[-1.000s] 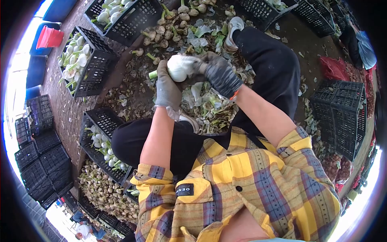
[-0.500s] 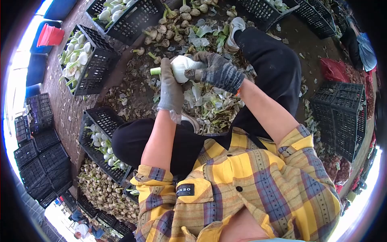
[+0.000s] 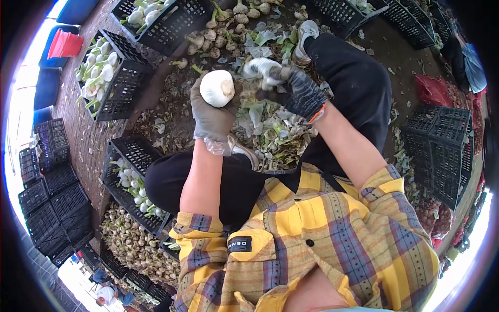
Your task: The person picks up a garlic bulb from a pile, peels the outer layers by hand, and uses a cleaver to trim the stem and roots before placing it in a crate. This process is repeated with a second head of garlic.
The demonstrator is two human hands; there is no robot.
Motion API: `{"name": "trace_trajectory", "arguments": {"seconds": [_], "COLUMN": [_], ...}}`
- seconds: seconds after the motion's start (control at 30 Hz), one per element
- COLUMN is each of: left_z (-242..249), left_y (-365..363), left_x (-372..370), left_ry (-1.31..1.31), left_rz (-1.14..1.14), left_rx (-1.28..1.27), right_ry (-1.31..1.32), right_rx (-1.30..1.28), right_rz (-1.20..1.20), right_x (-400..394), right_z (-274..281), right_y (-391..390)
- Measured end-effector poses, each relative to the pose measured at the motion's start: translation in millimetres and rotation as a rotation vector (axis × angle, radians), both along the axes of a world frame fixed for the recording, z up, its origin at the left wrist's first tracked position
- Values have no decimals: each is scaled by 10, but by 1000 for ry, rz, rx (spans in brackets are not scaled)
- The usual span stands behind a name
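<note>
My left hand (image 3: 214, 112), in a grey glove with a plastic cuff, is wrapped round a large white garlic bulb (image 3: 217, 88). The bulb's root end faces right, and most of its stalk is hidden behind the hand. To the right, my right hand (image 3: 301, 92) wears a dark striped glove with an orange edge. Its fingers are closed on a loose white piece of garlic skin (image 3: 265, 72), smeared by motion. Skin and bulb are apart. Below both hands a heap of peeled skins and leaves (image 3: 275, 132) lies between my legs.
Untrimmed garlic bulbs (image 3: 208, 41) lie on the ground ahead. Black crates of cleaned garlic stand at left, one crate (image 3: 125, 78) beside another (image 3: 138, 156) near my knee. More black crates (image 3: 436, 151) stand at right. A red bucket (image 3: 65, 44) sits far left. Other people are in the background.
My right hand has come off the bulb and moved slightly right and down, carrying a piece of skin. My left hand has turned the bulb, so its root end now shows.
</note>
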State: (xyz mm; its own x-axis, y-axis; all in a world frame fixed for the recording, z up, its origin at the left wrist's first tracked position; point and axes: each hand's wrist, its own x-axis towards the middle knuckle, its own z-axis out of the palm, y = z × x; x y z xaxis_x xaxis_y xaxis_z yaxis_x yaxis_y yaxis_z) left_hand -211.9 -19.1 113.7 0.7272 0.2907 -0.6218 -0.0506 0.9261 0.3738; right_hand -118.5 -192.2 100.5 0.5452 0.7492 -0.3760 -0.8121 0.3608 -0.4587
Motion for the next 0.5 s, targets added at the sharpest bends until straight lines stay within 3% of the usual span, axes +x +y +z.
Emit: {"name": "trace_trajectory", "arguments": {"seconds": [0.03,0.1,0.13,0.23,0.33,0.37,0.47,0.5], "left_z": [2,24,41,59,-3,-43,-93,-70], "left_y": [13,-29,-45,-30,-5,4,9,-21], "left_x": [3,-5,-4,-1,-22,-26,-47,-34], "left_ry": [-28,70,118,82,51,13,-57,-56], "left_rz": [-32,33,68,68,26,24,45,67], "left_rx": [6,53,77,52,-2,-30,-82,-81], "right_ry": [-227,-1136,-1268,-2014,-1546,-1377,-1264,-1663], "right_rx": [-280,-921,-1001,-1106,-667,-780,-893,-884], "right_rz": [88,391,326,-35,103,185,664,428], "right_x": [7,235,196,12,-52,-108,-88,-172], "right_z": [91,-266,-291,-183,76,208,427,181], "right_y": [-69,-101,-194,-178,-80,-64,0,-9]}}
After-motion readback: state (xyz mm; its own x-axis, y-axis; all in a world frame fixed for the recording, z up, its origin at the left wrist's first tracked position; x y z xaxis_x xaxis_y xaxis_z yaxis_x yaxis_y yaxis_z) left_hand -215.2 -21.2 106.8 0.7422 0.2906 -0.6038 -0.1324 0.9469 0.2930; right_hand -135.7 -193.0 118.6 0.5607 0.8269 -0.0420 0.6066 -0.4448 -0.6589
